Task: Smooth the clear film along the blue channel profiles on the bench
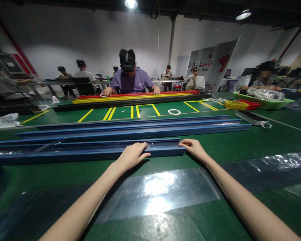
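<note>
A long blue U-shaped channel strip (90, 156) lies across the green table with its open side up. My left hand (133, 154) bends over its near wall close to the right end, fingers inside the channel and thumb on the front side, so it grips that wall. At the channel's right end, my right hand (193, 148) has its fingers curled together in a pinch; what lies between the fingertips is hidden. Shiny clear film shows inside the channel toward the left. More blue channel strips (150, 130) lie behind, roughly parallel.
Clear plastic sheet (185, 190) lies in front of me. Beyond the strips are a white tape ring (174, 112), a phone (252, 117), a yellow tray (234, 105) and a green basket (273, 104). A co-worker in purple (132, 80) sits opposite, behind black, yellow and red strips (130, 98).
</note>
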